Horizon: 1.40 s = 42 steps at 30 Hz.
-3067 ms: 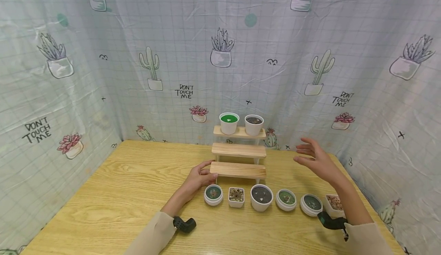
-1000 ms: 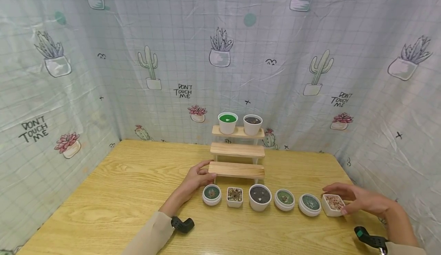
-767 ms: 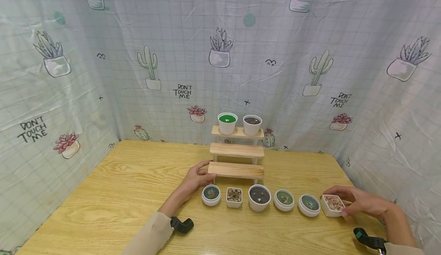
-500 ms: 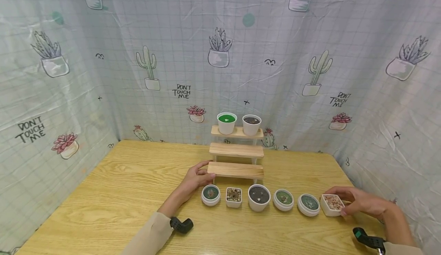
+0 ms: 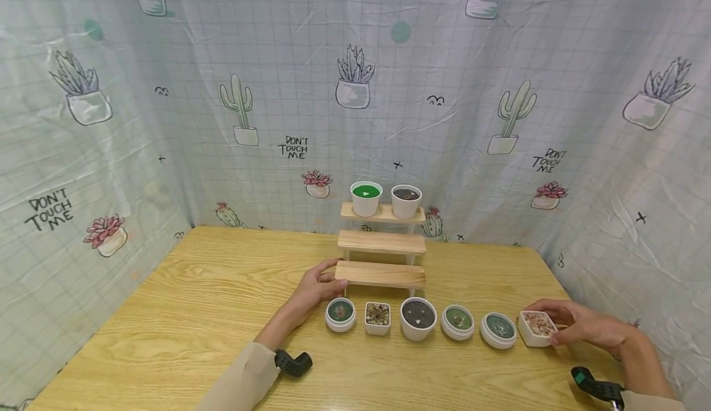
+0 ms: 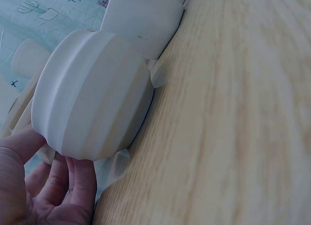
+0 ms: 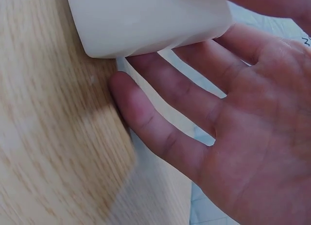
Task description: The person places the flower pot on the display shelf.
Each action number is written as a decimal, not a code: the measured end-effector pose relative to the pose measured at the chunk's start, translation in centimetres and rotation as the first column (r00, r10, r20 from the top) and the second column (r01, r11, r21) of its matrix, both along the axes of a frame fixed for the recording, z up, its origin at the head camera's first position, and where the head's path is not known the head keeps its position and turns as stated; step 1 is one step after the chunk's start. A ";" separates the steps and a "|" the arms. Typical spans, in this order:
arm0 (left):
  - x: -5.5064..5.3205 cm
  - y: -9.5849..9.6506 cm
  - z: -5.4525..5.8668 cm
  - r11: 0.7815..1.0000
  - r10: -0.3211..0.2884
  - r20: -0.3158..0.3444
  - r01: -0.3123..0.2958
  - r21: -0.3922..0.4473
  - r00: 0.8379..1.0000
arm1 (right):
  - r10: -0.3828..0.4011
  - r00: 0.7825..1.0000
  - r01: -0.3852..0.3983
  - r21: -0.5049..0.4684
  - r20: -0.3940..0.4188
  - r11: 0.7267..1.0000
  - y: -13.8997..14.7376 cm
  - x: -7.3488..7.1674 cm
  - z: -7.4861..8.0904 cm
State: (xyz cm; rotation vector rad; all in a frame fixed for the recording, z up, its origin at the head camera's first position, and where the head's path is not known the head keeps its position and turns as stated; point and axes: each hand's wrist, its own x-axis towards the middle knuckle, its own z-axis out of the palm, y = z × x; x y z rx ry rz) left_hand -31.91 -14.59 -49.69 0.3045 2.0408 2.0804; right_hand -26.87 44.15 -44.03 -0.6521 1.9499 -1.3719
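A three-tier stand [image 5: 380,273] with light wooden shelves rises from the middle of the table. My left hand [image 5: 315,287] grips the left end of its lowest shelf, thumb in front and fingers behind. At the far right of the front row, my right hand [image 5: 594,326] holds a small square white pot [image 5: 534,337] filled with pinkish gravel, its thumb on the near side. The right wrist view shows the fingers [image 7: 170,84] reaching along the pot's far side. A round ribbed white pot [image 6: 92,94] looms before the left hand in the left wrist view.
On the top shelf stand a white pot with a green surface [image 5: 366,204] and one with dark fill [image 5: 406,204]. The front row also has a square pebble pot [image 5: 378,319], a taller dark-filled pot [image 5: 418,324] and low round pots [image 5: 458,331]. A printed curtain [image 5: 355,139] encloses the table.
My right hand has come down from the air right of the stand to the square gravel pot and taken hold of it. The pot has shifted very slightly. My left hand keeps its grip.
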 end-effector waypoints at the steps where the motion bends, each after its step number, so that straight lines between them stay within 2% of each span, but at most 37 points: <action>1: 0.0 0.0 0.0 1.000 0.000 0.001 0.000 -0.002 1.000 | 0.000 1.000 0.000 0.000 -0.004 1.000 0.0 0.0 0.0; 11: 0.0 -0.1 -0.2 1.000 -0.006 0.004 0.006 -0.001 1.000 | -0.015 0.995 0.017 0.018 -0.094 1.000 -0.2 0.4 0.6; 23: 0.1 0.0 0.0 1.000 -0.006 0.005 0.006 0.008 1.000 | -0.065 0.987 0.074 0.058 -0.147 0.996 -0.6 0.7 2.2; 29: 0.2 0.0 0.2 1.000 -0.004 0.010 0.004 0.008 1.000 | -0.065 0.982 0.080 0.077 -0.178 0.994 -1.6 1.0 3.3; 38: 0.2 0.0 0.2 1.000 -0.004 0.007 0.004 0.003 1.000 | -0.059 0.964 0.085 0.093 -0.258 0.992 -3.0 1.2 4.3; 42: 0.2 0.0 0.3 1.000 -0.007 0.004 0.007 0.005 1.000 | -0.064 0.948 0.100 0.101 -0.312 0.990 -3.8 1.3 4.6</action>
